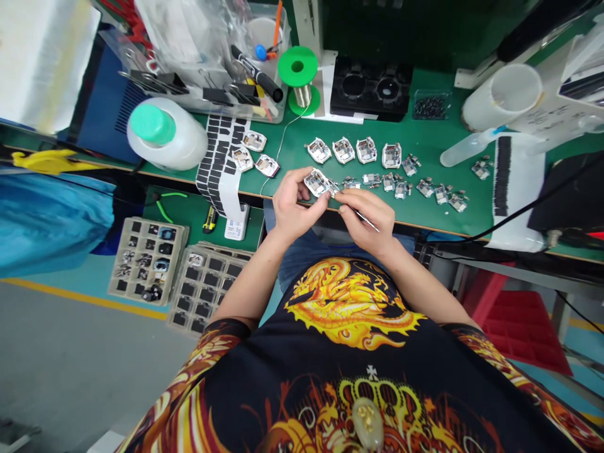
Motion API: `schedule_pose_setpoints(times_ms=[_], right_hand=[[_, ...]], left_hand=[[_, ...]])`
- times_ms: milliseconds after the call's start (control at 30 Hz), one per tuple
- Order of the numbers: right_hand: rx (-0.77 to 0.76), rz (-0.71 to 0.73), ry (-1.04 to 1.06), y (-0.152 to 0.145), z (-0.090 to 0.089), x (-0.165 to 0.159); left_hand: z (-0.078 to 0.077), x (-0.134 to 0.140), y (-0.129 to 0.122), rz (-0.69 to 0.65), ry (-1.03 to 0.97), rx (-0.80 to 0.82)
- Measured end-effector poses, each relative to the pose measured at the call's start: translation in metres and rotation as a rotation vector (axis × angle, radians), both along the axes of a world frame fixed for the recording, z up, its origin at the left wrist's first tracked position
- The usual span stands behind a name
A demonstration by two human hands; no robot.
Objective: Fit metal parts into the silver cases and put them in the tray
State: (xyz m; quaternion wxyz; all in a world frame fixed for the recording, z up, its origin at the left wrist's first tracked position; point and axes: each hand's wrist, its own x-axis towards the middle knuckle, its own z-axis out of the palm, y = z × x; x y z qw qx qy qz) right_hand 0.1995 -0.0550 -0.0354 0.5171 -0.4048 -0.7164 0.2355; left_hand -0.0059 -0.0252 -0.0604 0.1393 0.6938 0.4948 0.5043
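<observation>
Over the bench's front edge, my left hand point(295, 202) is closed around a small white watch-like case point(315, 182) with electronic parts showing inside. My right hand point(370, 220) pinches a thin metal hand tool point(365, 220), probably tweezers, whose tip meets the right side of the case; the exact kind is hard to make out. Behind my hands stands a row of similar open white cases point(343, 150). Several small circuit assemblies point(425, 187) lie to the right of them. A few more cases point(253, 141) rest to the left.
A green-capped white bottle point(167, 135) and a solder wire spool point(298, 66) stand at the back left. Strips of black stickers point(218, 157) hang over the bench edge. A tray of screws point(431, 104) sits behind. Compartment trays point(182, 239) are lower left, a red stool point(526, 330) lower right.
</observation>
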Motion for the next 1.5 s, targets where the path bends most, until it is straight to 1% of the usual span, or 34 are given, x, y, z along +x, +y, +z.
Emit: schedule_pose_setpoints(times_ms=[67, 133, 300, 367, 500, 633, 833, 967, 1100, 1267, 1333, 1433, 1500], right_hand=[[-0.002, -0.033, 0.015, -0.002, 0.001, 0.001], [0.006, -0.03, 0.016, -0.003, 0.004, 0.001], [0.056, 0.127, -0.075, -0.002, 0.016, 0.0], [0.053, 0.157, -0.123, -0.001, 0.02, -0.002], [0.01, 0.147, -0.194, 0.002, 0.023, -0.003], [-0.003, 0.156, -0.187, 0.003, 0.026, -0.004], [0.02, 0.103, -0.162, 0.002, 0.032, -0.008], [-0.002, 0.092, -0.111, 0.002, 0.032, -0.012], [-0.019, 0.068, -0.058, 0.003, 0.032, -0.016], [-0.009, 0.045, -0.053, 0.004, 0.031, -0.02], [-0.003, 0.027, -0.066, 0.003, 0.029, -0.023], [0.027, -0.016, -0.053, 0.003, 0.024, -0.028], [0.056, -0.037, -0.042, 0.002, 0.019, -0.031]], left_hand=[[0.0, 0.001, 0.0, 0.011, -0.001, -0.003], [0.0, 0.001, 0.001, 0.028, 0.021, -0.01], [-0.003, 0.003, 0.002, 0.06, 0.088, 0.016], [-0.003, 0.003, 0.003, 0.07, 0.105, 0.044], [-0.003, 0.004, 0.003, 0.085, 0.124, 0.072], [-0.004, 0.004, 0.004, 0.092, 0.148, 0.099], [-0.007, 0.007, 0.004, 0.128, 0.156, 0.128], [-0.008, 0.01, 0.005, 0.148, 0.118, 0.153], [-0.011, 0.012, 0.006, 0.176, 0.13, 0.162], [-0.015, 0.011, 0.007, 0.175, 0.127, 0.192], [-0.017, 0.011, 0.007, 0.183, 0.134, 0.156], [-0.019, 0.011, 0.007, 0.21, 0.148, 0.054], [-0.019, 0.011, 0.007, 0.226, 0.152, 0.023]])
